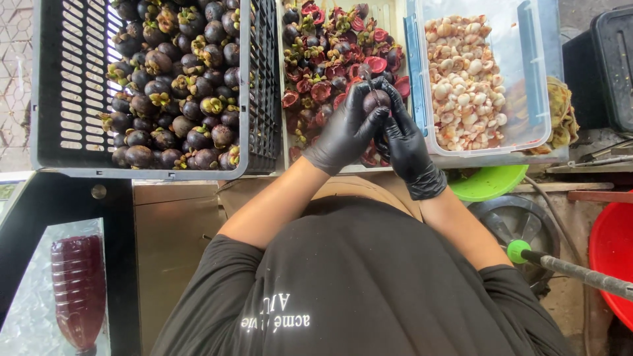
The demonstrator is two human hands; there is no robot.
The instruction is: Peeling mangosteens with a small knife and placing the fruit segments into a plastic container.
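1. My left hand (347, 128), in a black glove, is curled closed around a dark purple mangosteen (377, 101), fingers wrapped over its top and left side.
2. My right hand (403, 135), also gloved in black, is closed against the same fruit from the 3 o'clock side, fingertips pressed to its top. A thin dark sliver shows between the fingers above the fruit; I cannot tell what it is.
3. The mangosteen sits between both hands, held above the near edge of the middle tray (395, 13).
4. That tray, at 12 o'clock from my hands, is full of split rinds (323, 69), red inside and purple outside.
5. At 10 o'clock stands a black slatted crate (69, 79) heaped with whole mangosteens (175, 86), green caps on.
6. At 2 o'clock, just beside the tray, a clear plastic tub (527, 72) holds a pile of white fruit segments (463, 82).
7. Below the tub, at 4 o'clock, a green bowl (491, 182) peeks out, and a red basin (613, 254) lies farther off at 4 o'clock.
8. A rod with a green tip (518, 250) points in from the right at 5 o'clock.
9. At 8 o'clock, well apart from my hands, a bottle of dark red liquid (78, 290) lies on a shiny sheet.
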